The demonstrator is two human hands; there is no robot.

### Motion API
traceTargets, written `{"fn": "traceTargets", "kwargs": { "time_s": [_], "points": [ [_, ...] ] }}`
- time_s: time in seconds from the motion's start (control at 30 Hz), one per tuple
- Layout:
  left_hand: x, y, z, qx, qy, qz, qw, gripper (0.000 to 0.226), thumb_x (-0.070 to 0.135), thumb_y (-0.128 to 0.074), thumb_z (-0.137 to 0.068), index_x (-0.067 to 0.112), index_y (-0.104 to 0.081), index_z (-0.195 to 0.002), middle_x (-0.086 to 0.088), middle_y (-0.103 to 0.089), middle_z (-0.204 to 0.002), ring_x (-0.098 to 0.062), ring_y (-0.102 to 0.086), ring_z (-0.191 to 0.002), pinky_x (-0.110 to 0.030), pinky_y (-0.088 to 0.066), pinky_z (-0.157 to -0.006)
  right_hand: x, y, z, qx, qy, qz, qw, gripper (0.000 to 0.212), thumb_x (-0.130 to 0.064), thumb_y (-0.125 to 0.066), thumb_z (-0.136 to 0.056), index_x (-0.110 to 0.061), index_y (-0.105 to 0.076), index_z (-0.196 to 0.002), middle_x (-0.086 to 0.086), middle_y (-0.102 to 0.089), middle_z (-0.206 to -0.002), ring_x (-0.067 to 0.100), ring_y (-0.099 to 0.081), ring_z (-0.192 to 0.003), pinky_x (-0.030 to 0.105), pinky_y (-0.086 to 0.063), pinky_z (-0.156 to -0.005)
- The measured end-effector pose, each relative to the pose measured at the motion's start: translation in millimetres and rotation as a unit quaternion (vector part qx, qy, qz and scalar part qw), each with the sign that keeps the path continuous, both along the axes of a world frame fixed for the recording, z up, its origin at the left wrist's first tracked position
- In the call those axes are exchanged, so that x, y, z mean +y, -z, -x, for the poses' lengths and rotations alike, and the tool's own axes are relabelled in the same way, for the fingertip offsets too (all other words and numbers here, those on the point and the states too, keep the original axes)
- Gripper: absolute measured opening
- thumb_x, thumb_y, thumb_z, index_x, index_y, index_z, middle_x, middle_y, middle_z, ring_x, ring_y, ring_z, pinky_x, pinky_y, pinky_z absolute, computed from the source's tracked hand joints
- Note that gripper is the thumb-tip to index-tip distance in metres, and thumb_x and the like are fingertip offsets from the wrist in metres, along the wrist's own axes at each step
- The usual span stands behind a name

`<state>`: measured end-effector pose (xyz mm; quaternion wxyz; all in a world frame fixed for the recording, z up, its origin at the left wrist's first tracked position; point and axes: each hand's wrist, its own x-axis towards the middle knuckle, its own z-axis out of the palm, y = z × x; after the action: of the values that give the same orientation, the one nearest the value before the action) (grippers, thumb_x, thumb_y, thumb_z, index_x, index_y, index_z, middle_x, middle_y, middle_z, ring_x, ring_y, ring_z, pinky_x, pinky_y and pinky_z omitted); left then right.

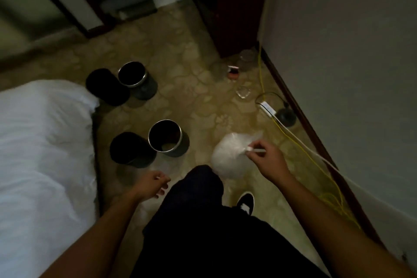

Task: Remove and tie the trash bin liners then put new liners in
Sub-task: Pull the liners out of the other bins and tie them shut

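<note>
right hand: pinches the twisted neck of liner bag
liner bag: white, bulging, just beside knee
left hand: fingers loosely curled, hold unclear
metal bin: on floor, touching black bin, near bed

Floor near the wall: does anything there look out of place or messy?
Yes. A clear glass dish and a small reddish object sit loose on the floor. A yellow cable trails along the wall and ends in a tangled heap nearer the person.
</note>
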<state>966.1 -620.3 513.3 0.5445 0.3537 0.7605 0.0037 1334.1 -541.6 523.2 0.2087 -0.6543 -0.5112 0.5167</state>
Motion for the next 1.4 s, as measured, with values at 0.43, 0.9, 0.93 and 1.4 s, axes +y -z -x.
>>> {"fn": "traceTargets", "kwargs": {
  "time_s": [0.43,0.9,0.93,1.4],
  "points": [
    [221.3,32.3,72.6,-0.035,-0.12,0.016,0.992,0.018,0.024,-0.058,-0.1,0.01,-0.067,-0.098,-0.008,-0.069,-0.085,-0.018,-0.064,-0.067,-0.028,-0.049,-0.061,292.2,-0.3,90.4,-0.096,-0.074,-0.038,0.992,0.008,-0.021,-0.074,-0.09,-0.02,-0.066,-0.092,-0.013,-0.067,-0.088,0.007,-0.068,-0.084,0.028,-0.054,-0.073],
    [615.2,-18.1,111.4,-0.054,-0.041,-0.13,0.989,0.016,0.018,-0.055,-0.101,0.006,-0.065,-0.104,-0.004,-0.064,-0.079,-0.016,-0.06,-0.063,-0.017,-0.047,-0.05,514.8,29.2,73.3,-0.167,0.09,-0.004,0.982,0.008,-0.031,-0.069,-0.092,-0.027,-0.064,-0.087,-0.005,-0.07,-0.087,0.019,-0.068,-0.081,0.037,-0.056,-0.07],
    [633.6,-18.0,117.3,-0.046,-0.051,-0.134,0.989,0.016,0.018,-0.056,-0.101,0.006,-0.065,-0.104,-0.004,-0.065,-0.079,-0.016,-0.06,-0.064,-0.017,-0.047,-0.049,538.0,35.5,80.5,-0.147,0.092,0.004,0.985,0.008,-0.028,-0.07,-0.092,-0.025,-0.064,-0.086,-0.004,-0.069,-0.087,0.02,-0.067,-0.084,0.035,-0.053,-0.07],
    [676.9,0.3,221.6,0.065,-0.329,-0.073,0.939,0.03,0.022,-0.055,-0.102,0.0,-0.059,-0.082,-0.007,-0.056,-0.06,-0.013,-0.051,-0.05,-0.027,-0.043,-0.058,876.4,12.4,327.9,0.017,-0.246,-0.012,0.969,0.016,-0.015,-0.078,-0.086,-0.026,-0.067,-0.083,-0.007,-0.071,-0.087,0.01,-0.065,-0.085,0.024,-0.051,-0.081]
  ]
}}
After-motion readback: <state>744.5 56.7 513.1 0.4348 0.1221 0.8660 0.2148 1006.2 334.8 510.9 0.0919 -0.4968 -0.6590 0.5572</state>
